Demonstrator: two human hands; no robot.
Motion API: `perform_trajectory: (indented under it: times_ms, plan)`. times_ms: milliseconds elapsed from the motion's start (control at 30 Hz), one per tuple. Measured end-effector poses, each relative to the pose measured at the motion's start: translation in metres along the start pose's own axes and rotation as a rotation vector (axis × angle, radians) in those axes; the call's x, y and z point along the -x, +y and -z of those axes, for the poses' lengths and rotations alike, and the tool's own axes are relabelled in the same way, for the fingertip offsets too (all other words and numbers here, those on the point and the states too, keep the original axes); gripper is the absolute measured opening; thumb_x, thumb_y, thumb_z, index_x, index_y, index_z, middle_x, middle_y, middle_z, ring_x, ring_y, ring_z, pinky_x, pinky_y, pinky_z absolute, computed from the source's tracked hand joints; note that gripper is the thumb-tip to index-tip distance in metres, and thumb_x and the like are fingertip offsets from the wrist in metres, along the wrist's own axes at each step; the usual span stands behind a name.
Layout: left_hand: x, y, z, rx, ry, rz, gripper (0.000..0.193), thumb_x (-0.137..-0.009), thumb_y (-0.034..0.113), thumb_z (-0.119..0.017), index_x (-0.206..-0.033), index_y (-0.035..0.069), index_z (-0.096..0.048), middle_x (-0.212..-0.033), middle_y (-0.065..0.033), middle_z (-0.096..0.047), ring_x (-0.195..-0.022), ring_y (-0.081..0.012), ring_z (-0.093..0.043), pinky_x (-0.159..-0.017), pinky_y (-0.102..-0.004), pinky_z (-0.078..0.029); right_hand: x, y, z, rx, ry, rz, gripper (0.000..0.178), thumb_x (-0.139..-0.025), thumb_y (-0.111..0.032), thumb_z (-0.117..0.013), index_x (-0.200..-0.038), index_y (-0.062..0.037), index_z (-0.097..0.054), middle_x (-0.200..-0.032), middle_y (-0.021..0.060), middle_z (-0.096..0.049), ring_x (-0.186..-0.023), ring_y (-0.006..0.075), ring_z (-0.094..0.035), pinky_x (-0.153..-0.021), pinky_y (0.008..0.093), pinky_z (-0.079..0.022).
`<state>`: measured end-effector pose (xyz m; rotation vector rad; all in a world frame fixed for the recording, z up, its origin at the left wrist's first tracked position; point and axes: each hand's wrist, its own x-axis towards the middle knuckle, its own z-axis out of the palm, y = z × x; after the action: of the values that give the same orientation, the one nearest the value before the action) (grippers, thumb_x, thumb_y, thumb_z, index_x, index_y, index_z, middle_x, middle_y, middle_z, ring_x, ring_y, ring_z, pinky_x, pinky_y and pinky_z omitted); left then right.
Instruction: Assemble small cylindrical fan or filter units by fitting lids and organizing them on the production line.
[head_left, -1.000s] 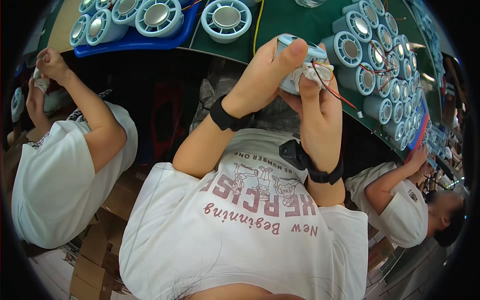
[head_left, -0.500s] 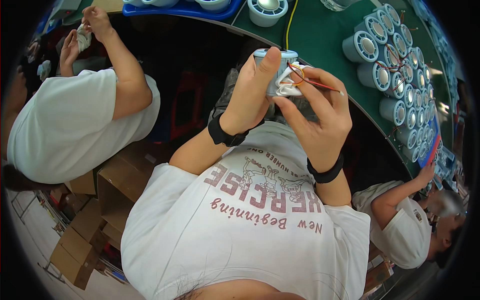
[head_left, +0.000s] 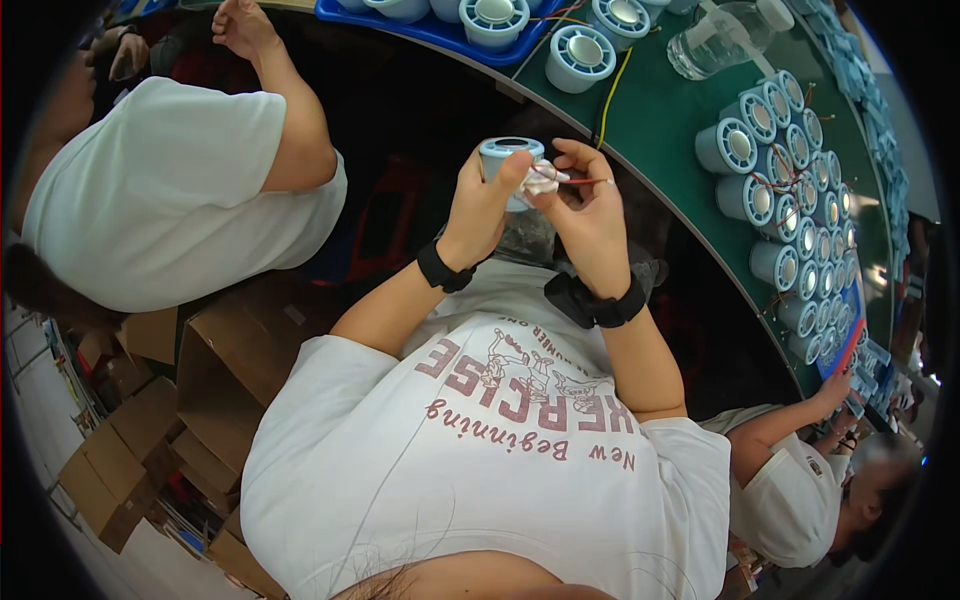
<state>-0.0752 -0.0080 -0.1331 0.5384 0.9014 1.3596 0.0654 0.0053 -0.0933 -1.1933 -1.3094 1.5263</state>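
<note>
In front of my chest, off the table's edge, my left hand (head_left: 478, 208) is closed round a light-blue cylindrical housing (head_left: 494, 158) with a dark round middle in its top. The thumb lies along its near side. Against the housing's right side my right hand (head_left: 590, 225) presses a crumpled white cloth (head_left: 543, 180), its thumb and fingertips bent round it. Red and dark wires (head_left: 590, 181) run from the housing past the cloth to the right, ending in a small pale tip. The cloth and fingers hide part of the housing's side.
On the green table (head_left: 650, 130) stand many similar light-blue housings (head_left: 775, 200) at right. A blue tray (head_left: 440, 38) holds more. A clear bottle (head_left: 715, 50) and a yellow cord (head_left: 612, 100) lie nearby. People work at left (head_left: 180, 200) and right (head_left: 790, 480); cardboard boxes (head_left: 235, 340) stand behind.
Both hands, with the housing and cloth, appear lower and further left, away from the table edge. The view has shifted, bringing more of the tray and bottle in. The left co-worker's arm has moved.
</note>
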Motion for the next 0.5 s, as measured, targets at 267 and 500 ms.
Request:
perform_trajectory:
  times_ms: [267,500]
  plan:
    - [0.028,0.024,-0.029,-0.291,-0.262,-0.209,0.054,-0.081,0.035,-0.077,-0.114,0.001,-0.052,-0.104,-0.0067,-0.061,-0.099,-0.0122,-0.058,-0.085,-0.0278,-0.048,0.038,-0.016,0.021,-0.026,-0.351,0.097,0.068,-0.092,0.000,-0.056,-0.149,-0.0057,-0.018,-0.140,0.0108,-0.038,-0.125,0.0203,-0.045,-0.098,0.0334,-0.046]
    - [-0.028,-0.059,-0.019,-0.182,-0.299,0.254,0.056,-0.083,0.044,-0.072,-0.115,0.002,-0.052,-0.107,-0.0073,-0.060,-0.098,-0.0161,-0.060,-0.086,-0.0308,-0.050,0.028,0.037,0.040,-0.383,-0.054,-0.238,0.041,-0.101,-0.015,-0.044,-0.138,-0.0018,-0.034,-0.132,0.0103,-0.047,-0.120,0.0226,-0.050,-0.091,0.0400,-0.053]
